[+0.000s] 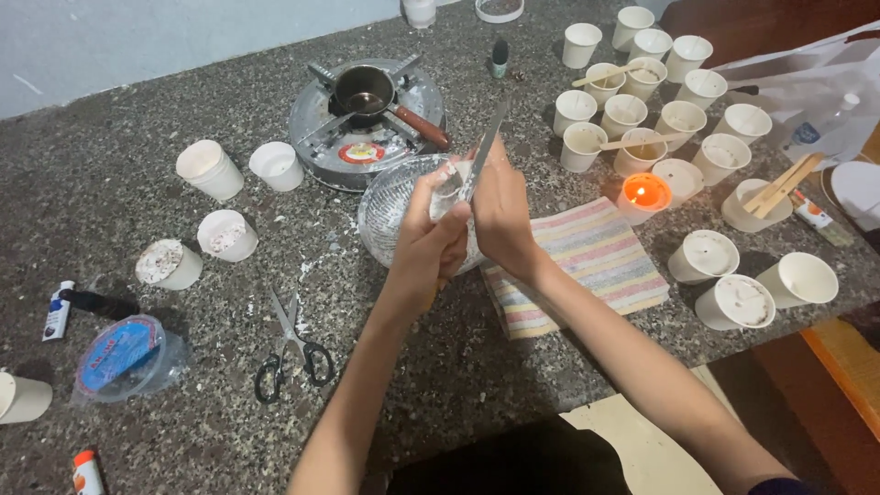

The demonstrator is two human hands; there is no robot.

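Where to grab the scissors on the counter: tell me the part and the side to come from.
Take the scissors by the black finger loops, coming from the near edge of the counter. They lie flat with the blades slightly apart, tips pointing away toward the glass bowl, so the loops are the end closest to the person. The left hand is probably nearer.

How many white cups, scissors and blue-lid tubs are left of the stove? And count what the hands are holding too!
White cups: 5
Scissors: 1
Blue-lid tub: 1
Glass bowl, held by the left hand: 1
Knife, held by the right hand: 1
Total: 9
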